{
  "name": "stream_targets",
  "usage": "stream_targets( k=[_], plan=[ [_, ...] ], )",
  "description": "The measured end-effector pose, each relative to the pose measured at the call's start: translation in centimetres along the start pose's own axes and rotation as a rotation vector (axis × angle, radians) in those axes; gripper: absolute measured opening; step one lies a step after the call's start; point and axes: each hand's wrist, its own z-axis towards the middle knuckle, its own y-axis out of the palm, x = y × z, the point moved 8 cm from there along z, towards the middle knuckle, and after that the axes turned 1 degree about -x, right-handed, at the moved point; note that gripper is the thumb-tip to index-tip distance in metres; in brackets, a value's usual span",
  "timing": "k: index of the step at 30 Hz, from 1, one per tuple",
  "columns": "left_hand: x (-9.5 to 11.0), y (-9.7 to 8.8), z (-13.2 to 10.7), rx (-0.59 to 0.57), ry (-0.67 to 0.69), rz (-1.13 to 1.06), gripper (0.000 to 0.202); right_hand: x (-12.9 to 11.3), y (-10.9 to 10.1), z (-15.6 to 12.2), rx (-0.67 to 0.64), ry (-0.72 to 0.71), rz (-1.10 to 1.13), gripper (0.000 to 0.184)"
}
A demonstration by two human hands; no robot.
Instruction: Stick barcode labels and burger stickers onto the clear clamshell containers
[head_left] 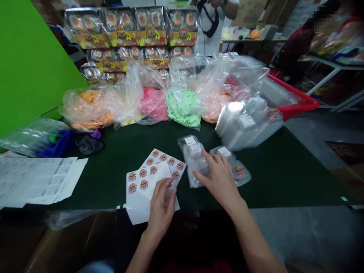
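Observation:
My left hand (162, 203) rests over white sticker sheets (136, 206) printed with burger logos. Its fingers are half curled, with a gap between thumb and forefinger and nothing visible in it. My right hand (222, 178) is spread over a clear plastic clamshell box (196, 161) with white labels, thumb and forefinger apart on or just above it. Partly under that hand lies a second clear clamshell box (241, 172), which bears a burger sticker. The right hand's other fingers are partly hidden.
Behind stand bags of orange (92, 110), pink (155, 102) and green pieces (184, 106), and stacked burger packs (152, 32). Stacked clear boxes (244, 123) and a red crate (301, 104) are to the right. Printed sheets (36, 182) and a blue tray (61, 144) lie left.

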Motion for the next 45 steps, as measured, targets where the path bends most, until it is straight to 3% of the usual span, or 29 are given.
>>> stream_targets(
  k=[4,7,11,14,16,18,20,21,23,26,29,32,37,41,45],
  plan=[
    [-2.4,-4.2,0.0,0.124,-0.07,0.067,0.029,0.6,0.0,-1.8,-0.068,0.075,0.045,0.056],
    [-4.3,-6.3,0.1,0.184,-0.094,0.103,0.031,1.6,0.1,-2.2,-0.098,0.136,0.113,0.059],
    [-5.7,-7.1,0.4,0.211,-0.051,0.176,0.032,2.2,1.9,-0.9,-0.201,0.108,0.271,0.076],
    [-6.7,-6.5,0.4,0.136,-0.025,0.355,0.039,2.6,3.1,-0.4,-0.244,0.097,0.362,0.084],
    [-7.4,-6.2,-0.1,0.085,-0.007,0.467,0.043,2.5,2.6,-1.0,-0.182,0.087,0.39,0.089],
    [-7.9,-5.9,-0.9,0.029,0.021,0.526,0.045,1.8,0.6,-2.6,-0.024,0.052,0.394,0.091],
    [-8.1,-5.6,-1.9,-0.039,0.048,0.545,0.047,1.0,-1.5,-5.5,0.139,0.031,0.413,0.077],
    [-8.0,-5.5,-2.5,-0.07,0.057,0.543,0.048,0.7,-1.8,-7.2,0.166,0.044,0.451,0.059],
    [-7.7,-5.5,-3.5,-0.1,0.063,0.526,0.049,0.5,0.5,-10.3,0.002,0.144,0.613,0.027],
    [-6.7,-5.3,-4.6,-0.112,0.069,0.473,0.05,0.6,7.7,-14.7,-0.398,0.424,0.913,0.041],
    [-6.0,-4.7,-5.4,-0.151,0.071,0.405,0.049,0.4,12.4,-16.6,-0.477,0.671,1.161,0.053],
    [-5.8,-4.5,-5.9,-0.198,0.056,0.346,0.048,-1.6,13.8,-15.6,-0.48,0.754,1.351,0.051],
    [-5.6,-5.1,-4.4,-0.157,0.05,0.262,0.045,-5.6,14.2,-10.3,-0.466,0.653,1.465,0.053],
    [-4.0,-6.4,-1.5,0.022,0.078,0.242,0.032,-6.3,15.3,-7.6,-0.485,0.615,1.431,0.045],
    [-2.2,-6.0,0.7,-0.002,0.155,0.216,0.02,-6.5,15.0,-7.2,-0.535,0.507,1.393,0.033]
  ],
)
